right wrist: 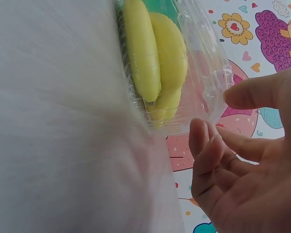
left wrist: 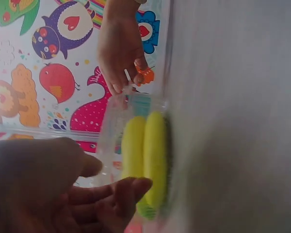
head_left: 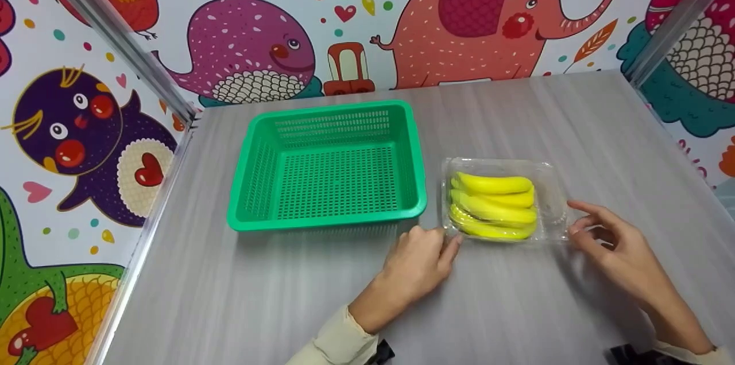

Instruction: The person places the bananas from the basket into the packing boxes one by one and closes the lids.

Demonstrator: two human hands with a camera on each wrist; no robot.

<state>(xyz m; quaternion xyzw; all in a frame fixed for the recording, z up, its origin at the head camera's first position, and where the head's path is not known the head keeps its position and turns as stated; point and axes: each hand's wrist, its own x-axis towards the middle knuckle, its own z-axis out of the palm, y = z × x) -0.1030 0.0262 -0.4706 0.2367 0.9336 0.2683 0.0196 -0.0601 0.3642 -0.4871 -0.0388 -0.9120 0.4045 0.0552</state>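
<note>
Several yellow bananas (head_left: pixel 494 213) lie side by side inside a clear plastic container (head_left: pixel 550 195) on the table. At the container's near left corner is my left hand (head_left: pixel 417 261), its fingers curled and its thumb at the edge. My right hand (head_left: pixel 617 250) is at the opposite, right edge, with bent fingers and thumb at the near corner. In the right wrist view, the fingertips of that hand (right wrist: pixel 252 145) meet the clear rim. The left wrist view shows the left thumb and fingers (left wrist: pixel 131 189) around the container's side. Whether the lid is fastened cannot be told.
A green plastic basket (head_left: pixel 327 224) with perforated walls stands to the left of the container, with nothing in it. Walls with cartoon animals (head_left: pixel 476 20) border the grey table (head_left: pixel 517 307) at the back and both sides.
</note>
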